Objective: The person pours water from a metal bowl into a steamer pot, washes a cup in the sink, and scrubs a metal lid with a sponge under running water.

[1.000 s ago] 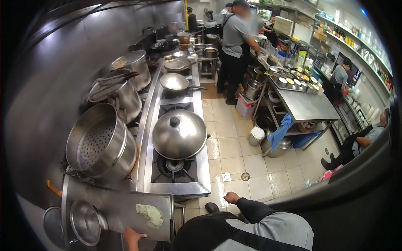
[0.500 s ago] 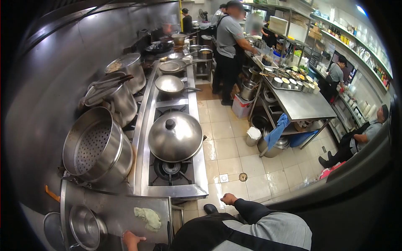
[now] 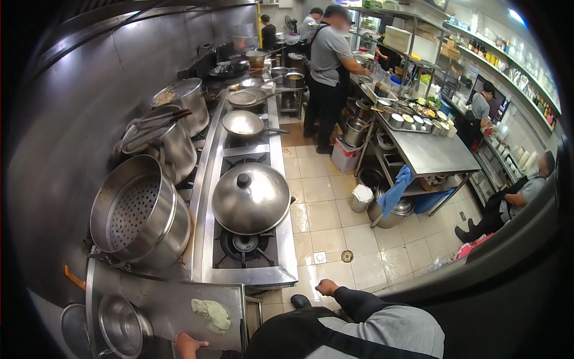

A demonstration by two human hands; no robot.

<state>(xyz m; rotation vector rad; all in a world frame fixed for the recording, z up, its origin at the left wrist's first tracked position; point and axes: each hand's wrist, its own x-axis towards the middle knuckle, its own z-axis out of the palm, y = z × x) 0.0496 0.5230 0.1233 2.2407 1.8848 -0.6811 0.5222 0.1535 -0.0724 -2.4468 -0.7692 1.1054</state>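
Observation:
My left hand (image 3: pixel 190 345) rests on the steel counter (image 3: pixel 161 293) at the bottom left, thumb stretched out to the side, holding nothing. Just above it and to its right lies a crumpled pale green cloth (image 3: pixel 211 316), not touched. On my left hand's other side sits a steel bowl (image 3: pixel 124 326). My right hand (image 3: pixel 326 288) hangs over the tiled floor in front of my body. Its fingers are curled in, with nothing visible in them.
A domed lid (image 3: pixel 251 200) covers a wok on the burner. Large steel pots (image 3: pixel 173 224) line the wall. Across the aisle stand a prep table (image 3: pixel 430 146), a lidded metal bin (image 3: pixel 397 212) and a co-worker (image 3: pixel 329 57). Another person (image 3: pixel 519 194) sits at right.
The co-worker by the prep table has shifted slightly and turned the head. My two hands stay where they were. The view has tilted a little.

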